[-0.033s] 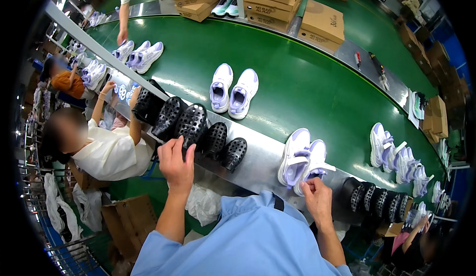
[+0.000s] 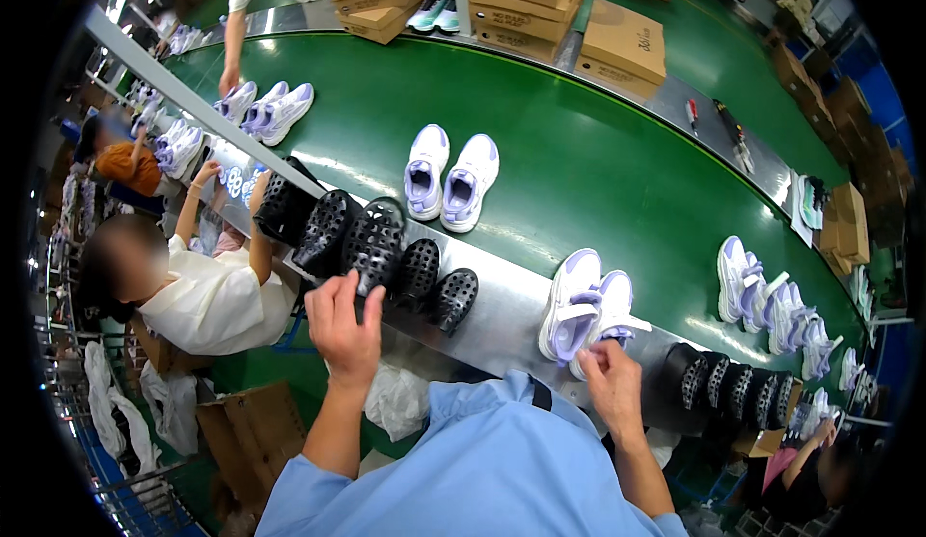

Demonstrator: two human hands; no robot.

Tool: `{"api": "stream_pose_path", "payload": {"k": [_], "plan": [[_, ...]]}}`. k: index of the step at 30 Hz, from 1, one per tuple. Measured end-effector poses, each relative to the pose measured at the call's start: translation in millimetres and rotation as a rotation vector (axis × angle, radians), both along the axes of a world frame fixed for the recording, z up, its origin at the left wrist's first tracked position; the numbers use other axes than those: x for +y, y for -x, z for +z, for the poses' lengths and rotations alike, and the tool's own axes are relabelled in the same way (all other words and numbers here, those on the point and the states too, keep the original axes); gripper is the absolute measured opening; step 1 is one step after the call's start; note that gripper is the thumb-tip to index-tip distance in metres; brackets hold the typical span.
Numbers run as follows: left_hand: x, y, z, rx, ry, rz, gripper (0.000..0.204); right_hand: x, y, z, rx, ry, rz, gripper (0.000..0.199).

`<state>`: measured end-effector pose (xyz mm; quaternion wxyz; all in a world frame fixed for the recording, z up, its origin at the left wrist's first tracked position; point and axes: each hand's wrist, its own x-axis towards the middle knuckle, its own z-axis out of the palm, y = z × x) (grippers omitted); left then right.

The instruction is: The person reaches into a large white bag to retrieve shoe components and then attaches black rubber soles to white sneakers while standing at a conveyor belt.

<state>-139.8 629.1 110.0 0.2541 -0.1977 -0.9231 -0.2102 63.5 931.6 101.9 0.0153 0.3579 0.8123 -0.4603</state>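
Observation:
My left hand (image 2: pixel 342 333) is over the steel ledge (image 2: pixel 506 296), thumb and fingers apart. Its fingertips are at the lower end of a black perforated shoe form (image 2: pixel 374 241), and I cannot tell if they touch it. More of these forms stand on both sides, such as a smaller one (image 2: pixel 456 298). My right hand (image 2: pixel 614 388) is curled at the heel of a white and lilac sneaker (image 2: pixel 615 296), fingers closed together. What lies between its fingertips is hidden. The sneaker's mate (image 2: pixel 574 291) stands beside it, strap raised.
A pair of sneakers (image 2: pixel 471 180) stands on the green belt (image 2: pixel 579 171), with more pairs (image 2: pixel 743 281) to the right. A person in white (image 2: pixel 227 296) sits at my left. Stacked shoe boxes (image 2: pixel 622 45) line the far side. Black forms (image 2: pixel 738 388) stand right of my right hand.
Both hands keep nearly the same place; my right hand has shifted slightly left and up. The whole view has shifted slightly. The shoes stay where they were.

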Motion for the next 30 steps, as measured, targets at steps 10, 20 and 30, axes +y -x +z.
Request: {"api": "stream_pose_path", "payload": {"k": [10, 20, 30], "plan": [[128, -56, -23, -0.609, -0.442, -0.701, 0.046, -19, 24, -20, 0.254, 1.206, -0.333, 0.047], [188, -68, -91, -1.557, -0.816, -0.446, 0.018, -23, -17, 36, -0.230, -0.221, 0.295, 0.061], [251, -26, -113, -0.474, -0.217, -0.777, 0.036, 16, -42, -13, -0.177, -0.372, 0.284, 0.037]]}}
